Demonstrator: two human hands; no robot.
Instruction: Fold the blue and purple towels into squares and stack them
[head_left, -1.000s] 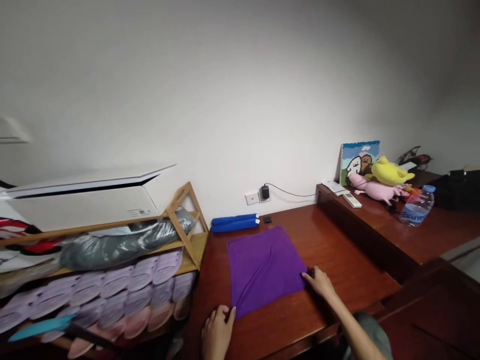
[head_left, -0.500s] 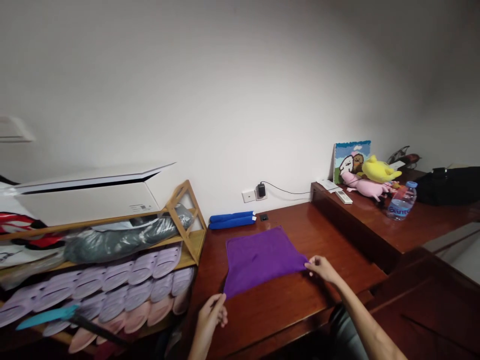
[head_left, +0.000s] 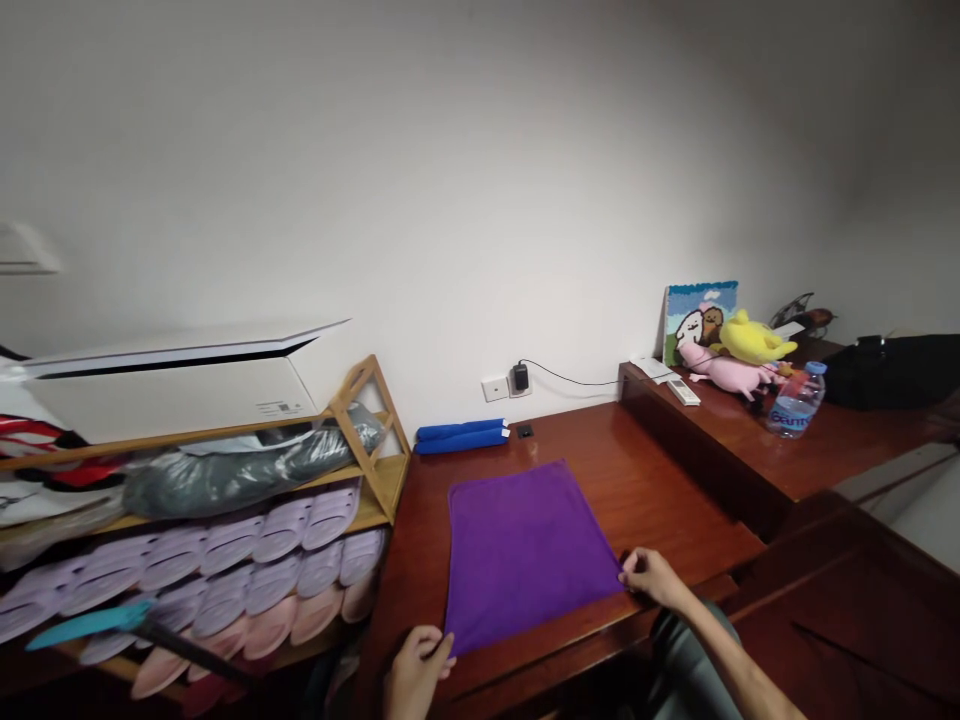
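A purple cloth lies spread flat on the reddish-brown wooden table. My left hand pinches the cloth's near left corner at the table's front edge. My right hand pinches the near right corner, fingers closed on the fabric. Both hands rest low on the table, the cloth stretched between them.
Two rolled blue cloths lie by the wall beside a socket with a charger. A bamboo rack with several slippers stands left. On the raised shelf at right sit plush toys, a water bottle and a black bag.
The cloth's near edge was lifted half a second ago; both hands have pulled it back toward me and laid it flat, now nearer the front edge.
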